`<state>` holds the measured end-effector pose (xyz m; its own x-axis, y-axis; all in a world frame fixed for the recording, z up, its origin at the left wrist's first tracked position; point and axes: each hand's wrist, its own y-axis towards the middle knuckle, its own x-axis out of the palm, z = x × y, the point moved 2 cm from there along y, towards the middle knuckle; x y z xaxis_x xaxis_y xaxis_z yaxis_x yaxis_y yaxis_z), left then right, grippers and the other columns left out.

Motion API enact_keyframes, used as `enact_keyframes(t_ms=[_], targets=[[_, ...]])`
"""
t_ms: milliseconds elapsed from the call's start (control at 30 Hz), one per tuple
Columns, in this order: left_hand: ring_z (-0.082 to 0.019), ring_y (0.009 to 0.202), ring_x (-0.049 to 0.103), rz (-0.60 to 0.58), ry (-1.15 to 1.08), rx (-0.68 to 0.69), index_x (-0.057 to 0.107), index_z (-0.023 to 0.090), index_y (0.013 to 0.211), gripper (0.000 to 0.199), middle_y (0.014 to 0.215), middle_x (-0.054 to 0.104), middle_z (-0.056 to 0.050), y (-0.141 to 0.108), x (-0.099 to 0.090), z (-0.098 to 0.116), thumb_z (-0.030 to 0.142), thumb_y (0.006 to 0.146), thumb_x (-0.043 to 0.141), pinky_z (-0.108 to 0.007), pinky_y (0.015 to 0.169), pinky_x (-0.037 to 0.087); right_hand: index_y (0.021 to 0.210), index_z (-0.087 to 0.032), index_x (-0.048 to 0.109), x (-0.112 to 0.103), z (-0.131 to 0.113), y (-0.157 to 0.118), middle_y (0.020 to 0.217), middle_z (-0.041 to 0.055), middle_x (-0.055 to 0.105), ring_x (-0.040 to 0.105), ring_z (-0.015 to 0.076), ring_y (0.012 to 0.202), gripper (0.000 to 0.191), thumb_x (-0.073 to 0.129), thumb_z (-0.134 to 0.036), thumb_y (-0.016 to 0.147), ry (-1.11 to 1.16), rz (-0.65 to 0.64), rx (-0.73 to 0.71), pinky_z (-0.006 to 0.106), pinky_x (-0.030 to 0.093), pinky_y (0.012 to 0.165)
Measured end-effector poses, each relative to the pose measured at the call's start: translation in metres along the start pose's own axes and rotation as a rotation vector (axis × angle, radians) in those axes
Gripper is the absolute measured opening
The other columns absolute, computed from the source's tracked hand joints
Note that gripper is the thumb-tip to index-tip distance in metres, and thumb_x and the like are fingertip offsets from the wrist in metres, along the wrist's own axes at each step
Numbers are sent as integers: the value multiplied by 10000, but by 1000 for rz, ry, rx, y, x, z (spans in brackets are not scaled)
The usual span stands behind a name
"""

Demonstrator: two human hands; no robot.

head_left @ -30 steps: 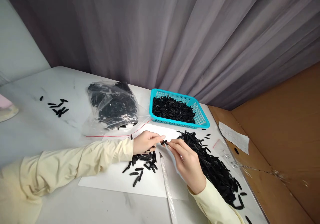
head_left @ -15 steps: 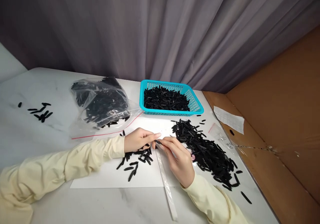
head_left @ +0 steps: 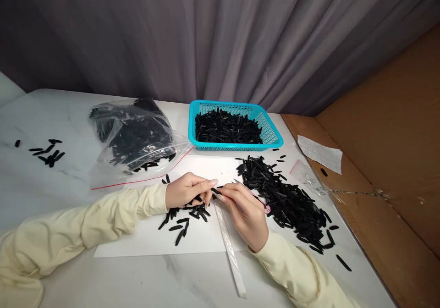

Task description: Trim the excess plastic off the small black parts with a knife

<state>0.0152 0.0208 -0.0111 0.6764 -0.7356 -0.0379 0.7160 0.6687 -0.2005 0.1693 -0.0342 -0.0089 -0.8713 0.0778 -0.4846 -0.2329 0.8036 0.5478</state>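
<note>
My left hand [head_left: 189, 189] and my right hand [head_left: 244, 214] meet over a white sheet [head_left: 137, 248], both pinching a slim black strip [head_left: 216, 191] between their fingertips. Several like it, a small loose group of black strips [head_left: 184, 223], lie under and below my left hand. Behind my right hand shows a pointed tool with a pink handle [head_left: 267, 209]; whether that hand touches it, I cannot tell. From beneath my fingers a long, narrow clear plastic sleeve [head_left: 229, 248] runs toward the front of the table.
A blue basket [head_left: 237, 146] full of black strips stands at the back. Left of it lies a clear zip bag [head_left: 137, 134] of strips. A large heap of strips [head_left: 288, 202] spreads rightward, beside a small plastic bag [head_left: 309, 177] and a paper slip [head_left: 319, 154].
The view has shifted slightly. Both hands stay together on a black strip, with small finger movements. More of the pink-handled tool shows behind my right hand.
</note>
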Motion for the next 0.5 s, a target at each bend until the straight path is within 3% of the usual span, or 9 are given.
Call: enact_keyframes(t_ms=[500], targets=[[-41,317,273,-40,10,15,546,118,551,479,363,359,54,0,0,-2,481,840,427,-195,339,199,969,-168,613,0,-3,0,842,80,596,581,162,765,228,451,-50,860,-1,21,-20,284,492,672]])
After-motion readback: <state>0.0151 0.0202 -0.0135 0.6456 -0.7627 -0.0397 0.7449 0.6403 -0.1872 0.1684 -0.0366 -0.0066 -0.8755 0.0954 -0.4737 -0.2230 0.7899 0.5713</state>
